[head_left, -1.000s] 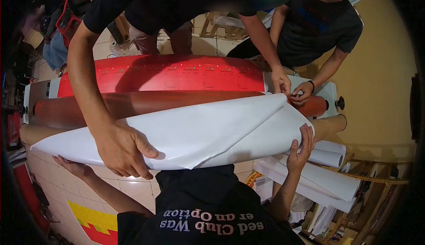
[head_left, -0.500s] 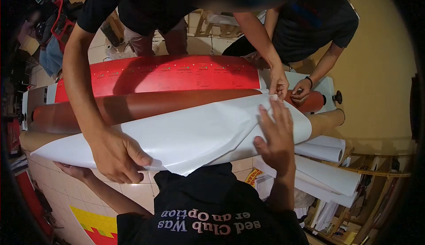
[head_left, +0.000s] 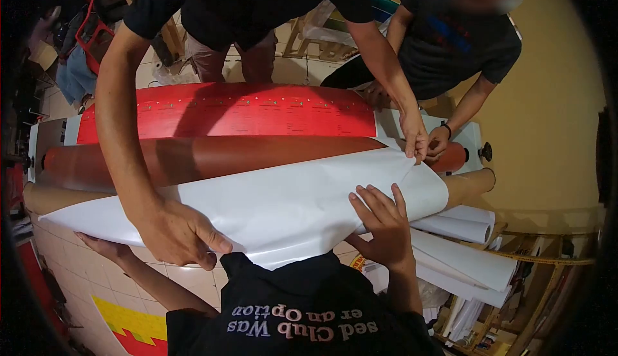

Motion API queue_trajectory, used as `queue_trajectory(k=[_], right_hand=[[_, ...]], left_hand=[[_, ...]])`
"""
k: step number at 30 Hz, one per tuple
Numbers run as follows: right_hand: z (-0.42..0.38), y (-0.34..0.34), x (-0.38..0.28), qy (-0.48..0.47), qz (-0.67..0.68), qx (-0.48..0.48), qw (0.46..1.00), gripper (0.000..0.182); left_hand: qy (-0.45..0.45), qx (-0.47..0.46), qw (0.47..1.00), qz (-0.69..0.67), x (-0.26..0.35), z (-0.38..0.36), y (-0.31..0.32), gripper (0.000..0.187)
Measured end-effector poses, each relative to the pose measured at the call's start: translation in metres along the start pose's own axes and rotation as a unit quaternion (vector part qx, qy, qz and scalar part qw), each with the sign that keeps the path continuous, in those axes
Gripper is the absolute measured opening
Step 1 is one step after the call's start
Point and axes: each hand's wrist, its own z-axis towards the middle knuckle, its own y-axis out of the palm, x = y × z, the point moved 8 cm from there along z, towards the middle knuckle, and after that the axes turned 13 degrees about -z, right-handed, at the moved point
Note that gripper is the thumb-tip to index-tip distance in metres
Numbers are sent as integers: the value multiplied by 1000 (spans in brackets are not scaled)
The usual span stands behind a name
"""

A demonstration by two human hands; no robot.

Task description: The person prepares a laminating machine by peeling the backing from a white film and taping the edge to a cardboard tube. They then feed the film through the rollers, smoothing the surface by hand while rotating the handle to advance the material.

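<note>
A wide glossy white sheet (head_left: 257, 195) lies slanted across the rollers in front of me, its near edge sagging against my black shirt. My left hand (head_left: 106, 245) is under the sheet's lower left edge, cupped against it; most of its fingers are hidden. Spread fingers of my right hand (head_left: 381, 224) rest flat on the right part of the sheet, with the thumb by its near edge. Opposite me, a co-worker's hand (head_left: 183, 230) touches the sheet's near edge. Their other hand (head_left: 413, 136) pinches the far right corner.
Behind the sheet runs a reddish-brown roller (head_left: 257, 153), with a red printed sheet (head_left: 238, 111) beyond. A cardboard tube (head_left: 473, 185) sticks out at right. A second co-worker's hand (head_left: 439, 142) is at the roller's end. White paper rolls (head_left: 463, 262) and a wooden rack (head_left: 534, 272) stand lower right.
My right hand has moved left and down from the far right corner, onto the sheet nearer me. The sheet's near fold looks smoother. The co-worker's pinching hand has shifted slightly right.
</note>
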Motion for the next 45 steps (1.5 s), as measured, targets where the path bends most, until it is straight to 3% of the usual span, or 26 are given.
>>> queue_trajectory(k=[4, 6, 11, 13, 16, 19, 22, 25, 27, 28, 30, 32, 35, 38, 45], right_hand=[[-14, 10, -2, -20, -82, -7, 996, 60], [-22, 4, -9, -36, -110, 69, 991, 54], [-38, 2, -19, -39, -118, 87, 988, 45], [-42, 2, -20, -43, -115, 94, 988, 43], [-46, 3, -25, -50, -135, 91, 985, 42], [-54, 3, -29, -48, -127, 98, 986, 39], [-63, 5, -30, -39, -116, 102, 987, 35], [-65, -5, -29, -49, -107, 104, 988, 31], [-56, -25, -13, -38, 88, 19, 995, 30], [-57, -25, 3, -36, 86, 20, 995, 30], [-62, -41, 46, 34, 85, 157, 983, 33], [-25, -49, 59, 68, -13, 181, 981, 38], [4, -30, 67, 31, -59, 126, 990, 45], [-6, -1, 76, 35, -27, 76, 996, 45], [-32, 6, 71, 60, -50, 144, 987, 46]], left_hand=[[-17, -7, 1000, 15, -2, -4, 3, 51], [-16, -12, 999, 26, -6, 2, -6, 51], [-18, -5, 999, 31, -7, 11, -16, 50], [-70, -10, 997, -40, -14, 19, -21, 51], [-80, 0, 996, -29, -10, 10, -8, 54], [-56, 15, 998, -4, -3, 4, -2, 55], [2, -22, 994, 110, -8, 16, -23, 55], [-17, -25, 997, 66, -8, 16, -21, 56], [-2, -28, 996, 90, -11, 19, -26, 56], [16, -30, 993, 117, -11, 21, -26, 56], [11, -34, 994, 104, -11, 22, -23, 57], [7, -41, 995, 92, -13, 24, -21, 57], [16, -62, 996, 70, -12, 26, -19, 60], [-21, -14, 999, 42, -6, 15, -11, 62], [-41, -29, 998, 27, -19, 23, -27, 61]])
